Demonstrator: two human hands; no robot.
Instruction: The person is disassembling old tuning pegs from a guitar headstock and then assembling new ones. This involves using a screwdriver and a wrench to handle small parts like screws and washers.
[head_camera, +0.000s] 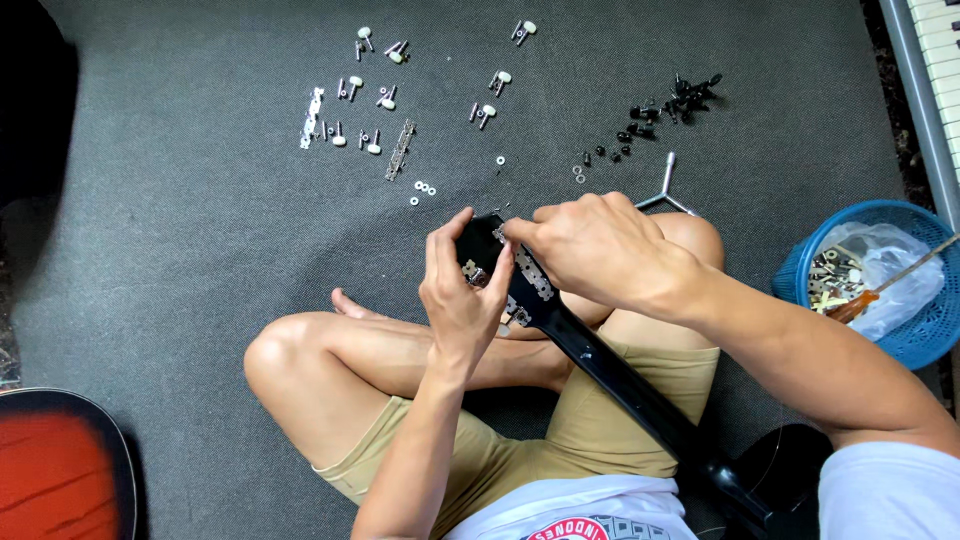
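A grey carpet covers the floor; the person sits cross-legged on it in tan shorts; a keyboard edges the top right corner, and a red and black guitar body shows at the lower left. A blue basket with a plastic bag and small parts stands on the right; white-knobbed tuners lie scattered on the carpet at the top, black parts to their right, small washers nearer the knees.

The black neck lies across the lap; its long axis runs from lower right to upper left, with the headstock pointing up and left, away from the body. The left hand is closed around the headstock's left edge, thumb on its face; the right hand is closed over its top right, fingertips pinched at the metal tuner plate; what they pinch is too small to tell.
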